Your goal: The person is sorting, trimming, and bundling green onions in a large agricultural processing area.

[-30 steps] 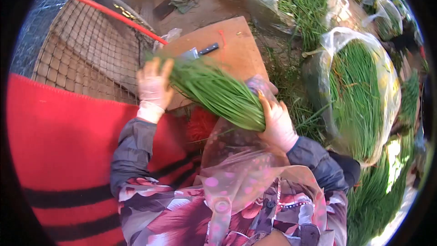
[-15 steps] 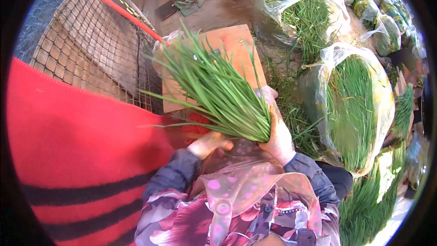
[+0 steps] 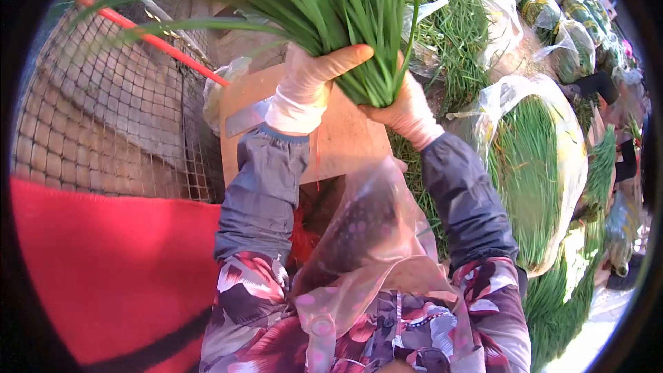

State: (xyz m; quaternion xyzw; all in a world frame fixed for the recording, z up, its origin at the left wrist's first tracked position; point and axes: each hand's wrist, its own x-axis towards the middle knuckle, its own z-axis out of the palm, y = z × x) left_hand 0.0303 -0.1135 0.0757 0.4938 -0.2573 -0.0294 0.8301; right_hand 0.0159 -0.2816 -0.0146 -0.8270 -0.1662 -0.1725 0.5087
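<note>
The pale-gloved left hand and right hand wrap their fingers around a thick bundle of long green leaves above the far-right part of a tan wooden board, where firm, even pressure probably keeps it aligned.

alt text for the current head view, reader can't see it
The left hand and right hand grip a bunch of long green leaves above a wooden board, where a partly hidden knife lies. Red cloth spreads at left; an open plastic bag of greens is at right.
</note>
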